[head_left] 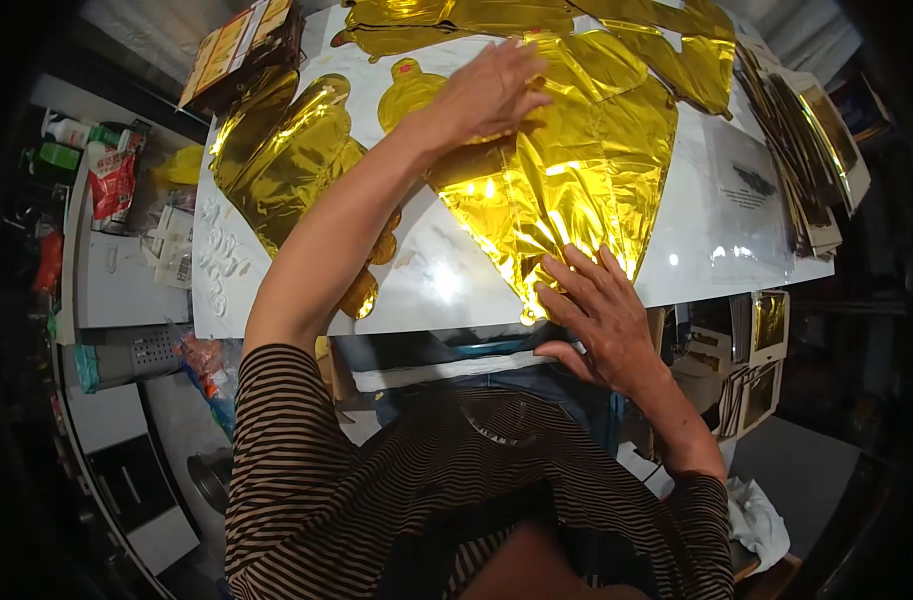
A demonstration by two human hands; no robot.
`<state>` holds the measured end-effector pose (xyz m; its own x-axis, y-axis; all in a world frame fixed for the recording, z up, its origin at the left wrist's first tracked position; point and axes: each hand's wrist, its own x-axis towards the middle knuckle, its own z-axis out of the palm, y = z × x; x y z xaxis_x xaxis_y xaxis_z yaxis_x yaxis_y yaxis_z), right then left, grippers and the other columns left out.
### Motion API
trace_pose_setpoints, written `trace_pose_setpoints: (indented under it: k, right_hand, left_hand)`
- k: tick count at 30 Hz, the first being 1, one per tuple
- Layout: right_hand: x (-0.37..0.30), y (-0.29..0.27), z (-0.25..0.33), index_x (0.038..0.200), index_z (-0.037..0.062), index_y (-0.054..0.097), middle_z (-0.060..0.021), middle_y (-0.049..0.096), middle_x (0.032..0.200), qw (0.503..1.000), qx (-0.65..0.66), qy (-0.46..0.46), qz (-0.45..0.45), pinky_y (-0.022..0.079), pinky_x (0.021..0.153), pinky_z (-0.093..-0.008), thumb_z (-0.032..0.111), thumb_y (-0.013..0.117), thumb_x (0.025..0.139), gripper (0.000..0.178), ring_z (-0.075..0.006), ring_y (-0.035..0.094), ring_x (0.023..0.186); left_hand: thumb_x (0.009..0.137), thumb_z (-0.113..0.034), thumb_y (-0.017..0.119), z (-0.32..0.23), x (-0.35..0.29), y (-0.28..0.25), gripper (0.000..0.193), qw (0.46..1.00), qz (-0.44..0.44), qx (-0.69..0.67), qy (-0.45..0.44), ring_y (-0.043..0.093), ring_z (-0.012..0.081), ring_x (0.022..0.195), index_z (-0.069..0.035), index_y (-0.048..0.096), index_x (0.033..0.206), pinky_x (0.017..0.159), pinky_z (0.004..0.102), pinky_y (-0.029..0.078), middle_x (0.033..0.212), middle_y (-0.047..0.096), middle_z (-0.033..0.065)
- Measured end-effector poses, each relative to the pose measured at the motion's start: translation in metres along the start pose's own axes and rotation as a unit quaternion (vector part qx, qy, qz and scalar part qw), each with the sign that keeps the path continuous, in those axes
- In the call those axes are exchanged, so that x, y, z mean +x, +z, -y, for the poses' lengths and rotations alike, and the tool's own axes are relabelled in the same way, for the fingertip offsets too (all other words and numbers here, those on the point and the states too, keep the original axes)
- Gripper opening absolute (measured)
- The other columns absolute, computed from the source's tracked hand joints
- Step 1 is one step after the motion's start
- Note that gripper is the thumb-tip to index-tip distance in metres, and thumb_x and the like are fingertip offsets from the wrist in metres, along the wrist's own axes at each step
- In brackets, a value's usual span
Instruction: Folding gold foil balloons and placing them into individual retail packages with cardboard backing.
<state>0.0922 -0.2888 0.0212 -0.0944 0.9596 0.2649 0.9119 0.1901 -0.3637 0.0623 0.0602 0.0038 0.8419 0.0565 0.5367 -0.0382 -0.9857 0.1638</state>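
Observation:
A large gold foil balloon [586,150], flat and creased, lies on the white table [416,290] and narrows toward the near edge. Across its upper left part reaches my left hand [491,90], fingers stretched out and slightly blurred. My right hand [601,325] rests with spread fingers on the narrow near end of the foil, its thumb past the table's edge. Neither hand grips anything. Left of my left forearm lies another gold foil balloon [306,150], partly covered by the arm. More flat gold foil pieces [456,22] lie along the far side.
A cardboard box [244,50] stands at the far left corner. At the right are a clear plastic bag [746,200] and a stack of flat packages [791,150]. Small clear strips [216,260] lie by the left edge. A side shelf [121,280] holds a red pouch [111,180].

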Motion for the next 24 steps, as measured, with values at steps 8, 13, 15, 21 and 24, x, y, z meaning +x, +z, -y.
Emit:
trace_pose_setpoints:
  k: [8, 13, 15, 21, 24]
  right_hand:
    - [0.001, -0.001, 0.002, 0.138, 0.009, 0.06, -0.0144, 0.054, 0.152, 1.0, -0.002, -0.002, 0.002, 0.03, 0.122, -0.0584, 0.043, 0.081, 0.082, 0.069, -0.0381, 0.046, 0.144]
    - [0.0, -0.01, 0.002, 0.143, 0.0082, 0.057, -0.0149, 0.051, 0.154, 0.999, 0.044, 0.0, -0.032, 0.031, 0.121, -0.06, 0.042, 0.084, 0.08, 0.077, -0.0386, 0.045, 0.145]
    - [0.004, -0.028, 0.007, 0.136, 0.0063, 0.063, -0.0167, 0.059, 0.145, 0.996, 0.052, 0.01, -0.07, 0.035, 0.118, -0.0618, 0.041, 0.086, 0.078, 0.071, -0.0412, 0.054, 0.137]
    - [0.048, -0.038, 0.018, 0.125, 0.004, 0.068, -0.0158, 0.069, 0.129, 0.992, 0.048, -0.054, -0.101, 0.043, 0.113, -0.0582, 0.013, 0.09, 0.074, 0.056, -0.038, 0.067, 0.119]
    - [0.085, -0.023, 0.04, 0.126, 0.0062, 0.066, -0.0149, 0.07, 0.127, 0.993, 0.022, -0.106, -0.054, 0.046, 0.112, -0.0562, 0.015, 0.087, 0.077, 0.054, -0.0366, 0.067, 0.117]
  left_hand:
    - [0.102, -0.048, 0.061, -0.005, -0.003, 0.006, 0.057, 0.997, 0.081, -0.013, 0.011, 0.053, 0.042, 0.129, 0.001, 0.057, 0.13, 0.113, 0.0505, 0.041, 0.132, 0.058, 0.0228]
    - [0.103, -0.048, 0.06, 0.008, -0.009, -0.017, 0.061, 0.988, -0.028, -0.102, -0.111, 0.05, 0.0433, 0.138, -0.001, 0.054, 0.142, 0.117, 0.0487, 0.04, 0.154, 0.048, 0.026]
    - [0.105, -0.041, 0.061, 0.016, -0.012, -0.054, 0.052, 0.977, -0.053, -0.134, -0.156, 0.059, 0.0354, 0.131, -0.005, 0.059, 0.142, 0.112, 0.0417, 0.046, 0.147, 0.059, 0.0205]
    - [0.108, -0.019, 0.06, 0.029, -0.111, -0.163, 0.029, 0.937, -0.078, -0.184, -0.286, 0.07, 0.0128, 0.103, -0.002, 0.071, 0.129, 0.091, 0.0257, 0.055, 0.118, 0.076, 0.0054]
    - [0.103, -0.015, 0.063, 0.013, -0.178, -0.196, 0.024, 0.93, -0.071, -0.136, -0.335, 0.072, 0.0197, 0.1, -0.003, 0.074, 0.121, 0.087, 0.0315, 0.055, 0.11, 0.077, 0.0072]
